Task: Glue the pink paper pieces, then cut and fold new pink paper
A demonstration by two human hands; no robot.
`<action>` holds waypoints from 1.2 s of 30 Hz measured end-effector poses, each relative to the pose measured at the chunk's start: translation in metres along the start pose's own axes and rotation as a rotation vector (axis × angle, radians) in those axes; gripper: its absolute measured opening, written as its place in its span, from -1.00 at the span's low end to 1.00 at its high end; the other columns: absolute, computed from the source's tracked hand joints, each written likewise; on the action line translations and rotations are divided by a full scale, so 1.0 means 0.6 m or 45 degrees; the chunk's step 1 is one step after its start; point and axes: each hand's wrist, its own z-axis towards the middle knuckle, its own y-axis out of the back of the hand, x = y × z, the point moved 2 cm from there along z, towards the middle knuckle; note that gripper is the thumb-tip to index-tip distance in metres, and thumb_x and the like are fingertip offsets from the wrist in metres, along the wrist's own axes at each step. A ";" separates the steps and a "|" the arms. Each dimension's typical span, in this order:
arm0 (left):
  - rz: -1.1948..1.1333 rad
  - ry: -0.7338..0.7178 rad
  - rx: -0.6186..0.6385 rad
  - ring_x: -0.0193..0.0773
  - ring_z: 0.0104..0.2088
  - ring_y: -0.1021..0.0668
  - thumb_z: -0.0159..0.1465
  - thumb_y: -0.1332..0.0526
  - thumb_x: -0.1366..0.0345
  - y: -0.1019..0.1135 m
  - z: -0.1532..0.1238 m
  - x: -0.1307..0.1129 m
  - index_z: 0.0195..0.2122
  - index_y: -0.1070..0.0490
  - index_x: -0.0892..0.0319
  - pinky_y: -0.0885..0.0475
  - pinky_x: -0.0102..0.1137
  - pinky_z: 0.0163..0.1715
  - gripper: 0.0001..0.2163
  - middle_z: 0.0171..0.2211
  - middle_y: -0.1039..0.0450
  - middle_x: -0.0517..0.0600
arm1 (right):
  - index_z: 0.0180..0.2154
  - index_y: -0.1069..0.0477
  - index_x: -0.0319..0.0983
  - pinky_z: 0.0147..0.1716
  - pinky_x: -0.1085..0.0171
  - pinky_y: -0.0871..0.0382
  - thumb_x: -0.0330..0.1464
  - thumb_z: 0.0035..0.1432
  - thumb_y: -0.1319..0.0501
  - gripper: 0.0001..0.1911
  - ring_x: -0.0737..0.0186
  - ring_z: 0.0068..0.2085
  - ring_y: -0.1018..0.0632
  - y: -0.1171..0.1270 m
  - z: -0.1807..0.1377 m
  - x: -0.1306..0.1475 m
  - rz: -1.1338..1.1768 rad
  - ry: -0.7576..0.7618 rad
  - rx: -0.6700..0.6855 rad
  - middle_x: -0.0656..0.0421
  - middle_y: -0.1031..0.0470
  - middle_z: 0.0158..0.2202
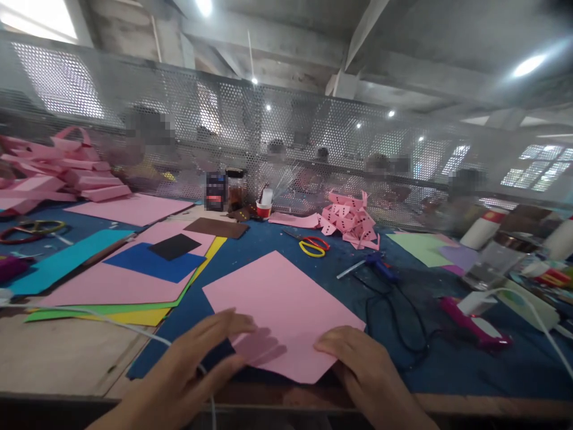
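A pink sheet of paper lies at an angle before me, close to the table's front edge. My left hand hovers over its near left side, fingers stretched and thumb apart, casting a shadow on the paper. At the near right edge, my right hand grips the sheet, fingertips on top and the thumb hidden. Scissors with red and yellow handles lie beyond the sheet. To the right rests a blue glue gun with its black cord.
Coloured sheets are stacked at left, near a teal strip and a pile of pink folded strips. Dotted pink pieces sit at the back. A magenta tool and a white cable lie nearby. A perforated metal screen stands behind.
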 end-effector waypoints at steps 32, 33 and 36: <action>0.435 -0.565 -0.209 -0.06 0.37 -0.17 0.37 -0.21 0.19 -0.078 0.052 -0.122 0.20 -0.39 0.06 0.27 0.02 0.41 -0.62 0.27 -0.35 -0.10 | -0.15 -0.41 -0.15 -0.24 0.25 -0.40 -0.41 0.34 -0.16 -0.91 0.22 -0.24 -0.53 0.007 -0.014 -0.009 0.064 -0.532 -0.070 0.20 -0.51 -0.25; 0.430 -0.540 -0.202 -0.04 0.38 -0.17 0.36 -0.23 0.13 -0.083 0.054 -0.120 0.21 -0.38 0.06 0.28 0.04 0.41 -0.59 0.30 -0.32 -0.09 | -0.13 -0.41 -0.14 -0.23 0.24 -0.41 -0.40 0.35 -0.16 -0.90 0.21 -0.22 -0.53 0.007 -0.014 -0.009 0.058 -0.533 -0.062 0.19 -0.51 -0.23; 0.430 -0.509 -0.161 -0.01 0.39 -0.13 0.34 -0.24 0.06 -0.088 0.056 -0.115 0.26 -0.33 0.05 0.28 0.02 0.41 -0.52 0.35 -0.21 -0.09 | 0.04 -0.34 -0.11 -0.15 0.21 -0.44 -0.38 0.35 -0.16 -0.76 0.19 -0.14 -0.53 0.010 -0.019 -0.005 0.009 -0.526 -0.072 0.16 -0.51 -0.13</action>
